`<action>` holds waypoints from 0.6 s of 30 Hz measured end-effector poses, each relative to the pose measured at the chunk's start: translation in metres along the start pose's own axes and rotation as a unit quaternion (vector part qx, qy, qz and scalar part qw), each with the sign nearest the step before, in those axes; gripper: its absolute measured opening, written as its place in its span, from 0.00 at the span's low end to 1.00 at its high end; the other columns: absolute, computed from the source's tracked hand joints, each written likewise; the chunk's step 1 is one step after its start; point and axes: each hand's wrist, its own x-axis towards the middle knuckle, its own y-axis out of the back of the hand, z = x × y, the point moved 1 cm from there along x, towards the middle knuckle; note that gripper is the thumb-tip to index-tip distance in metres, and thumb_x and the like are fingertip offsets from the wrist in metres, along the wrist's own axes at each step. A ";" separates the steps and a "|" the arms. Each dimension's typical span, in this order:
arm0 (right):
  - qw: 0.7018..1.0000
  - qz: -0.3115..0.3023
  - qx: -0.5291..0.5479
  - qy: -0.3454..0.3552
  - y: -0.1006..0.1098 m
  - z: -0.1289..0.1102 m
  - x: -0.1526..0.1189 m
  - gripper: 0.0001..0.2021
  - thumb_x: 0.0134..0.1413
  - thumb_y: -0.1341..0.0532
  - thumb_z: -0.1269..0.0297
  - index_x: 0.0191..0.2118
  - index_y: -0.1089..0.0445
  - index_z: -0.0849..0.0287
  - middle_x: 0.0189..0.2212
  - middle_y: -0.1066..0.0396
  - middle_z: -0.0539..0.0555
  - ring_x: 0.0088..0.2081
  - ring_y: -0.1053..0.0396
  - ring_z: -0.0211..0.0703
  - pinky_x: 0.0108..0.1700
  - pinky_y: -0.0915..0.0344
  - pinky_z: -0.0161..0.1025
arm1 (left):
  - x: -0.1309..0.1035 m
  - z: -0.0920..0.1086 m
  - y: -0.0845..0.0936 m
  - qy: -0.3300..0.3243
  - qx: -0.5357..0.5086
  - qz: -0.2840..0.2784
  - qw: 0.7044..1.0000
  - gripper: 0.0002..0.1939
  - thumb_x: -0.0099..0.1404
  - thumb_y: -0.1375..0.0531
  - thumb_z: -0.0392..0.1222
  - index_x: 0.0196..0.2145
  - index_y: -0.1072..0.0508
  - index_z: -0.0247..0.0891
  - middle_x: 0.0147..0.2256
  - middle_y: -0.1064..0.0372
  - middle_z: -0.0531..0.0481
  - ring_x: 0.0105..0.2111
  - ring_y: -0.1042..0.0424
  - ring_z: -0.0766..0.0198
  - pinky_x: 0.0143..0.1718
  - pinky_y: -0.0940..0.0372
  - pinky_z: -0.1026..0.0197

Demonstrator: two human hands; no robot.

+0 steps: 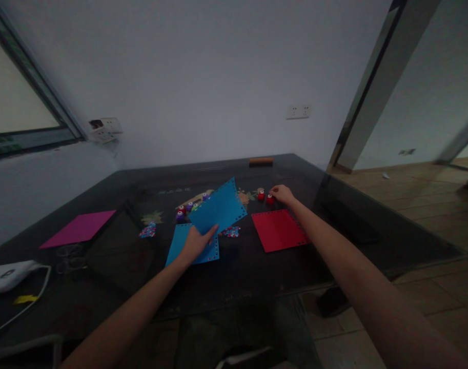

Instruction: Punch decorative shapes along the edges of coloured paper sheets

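Observation:
My left hand point(198, 241) grips a blue sheet point(220, 205) with small holes along its edges, thumb on top, and holds it tilted above the table. Under it lies a second blue sheet point(176, 246), partly covered by the hand. At the far side, my right hand point(283, 194) is closed, fingertips pinched at a small red toy point(269, 199) with a white eye. Another red toy point(261, 195) stands just left of it. A red sheet point(278, 230) with holed edges lies flat below the right hand. Purple toys point(180, 217) and other coloured ones cluster left of the raised sheet, which partly hides them.
Speckled blue-and-red pieces point(148, 230) lie on the dark table point(249, 277). A magenta sheet point(80, 229) is at the left, near glasses point(70, 259) and a white device point(13, 275) with a cable. A brown roll point(261, 161) lies by the wall; a black object point(349, 220) is at right.

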 end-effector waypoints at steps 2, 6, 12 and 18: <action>1.000 -0.002 -0.005 -0.009 0.001 -0.001 -0.003 0.10 0.53 0.40 0.63 0.38 0.24 0.60 0.36 0.24 0.60 0.38 0.27 0.46 0.39 0.36 0.36 | 0.000 0.001 0.000 -0.001 0.003 -0.003 1.000 0.22 0.60 0.44 0.54 0.14 0.40 0.41 0.13 0.40 0.55 0.14 0.39 0.65 0.23 0.40 0.62; 0.999 -0.013 -0.008 -0.034 0.002 -0.006 -0.007 0.14 0.55 0.42 0.57 0.39 0.25 0.61 0.30 0.24 0.58 0.27 0.28 0.42 0.34 0.36 0.36 | -0.001 0.003 0.000 0.003 -0.001 -0.003 1.000 0.21 0.60 0.44 0.53 0.15 0.38 0.41 0.13 0.39 0.54 0.15 0.38 0.65 0.23 0.40 0.62; 0.999 -0.009 -0.004 -0.051 0.000 -0.012 -0.009 0.14 0.54 0.41 0.56 0.37 0.26 0.62 0.28 0.25 0.58 0.27 0.27 0.42 0.33 0.36 0.35 | -0.001 0.003 -0.001 0.008 -0.003 0.002 1.000 0.18 0.59 0.44 0.53 0.18 0.36 0.40 0.14 0.38 0.54 0.15 0.37 0.64 0.22 0.39 0.62; 0.998 -0.006 0.004 -0.064 -0.003 -0.014 -0.011 0.16 0.56 0.43 0.56 0.39 0.27 0.63 0.27 0.25 0.58 0.27 0.27 0.41 0.32 0.37 0.34 | -0.001 0.005 0.000 0.006 -0.001 0.002 1.000 0.19 0.59 0.44 0.53 0.17 0.36 0.40 0.14 0.38 0.53 0.15 0.36 0.64 0.22 0.38 0.62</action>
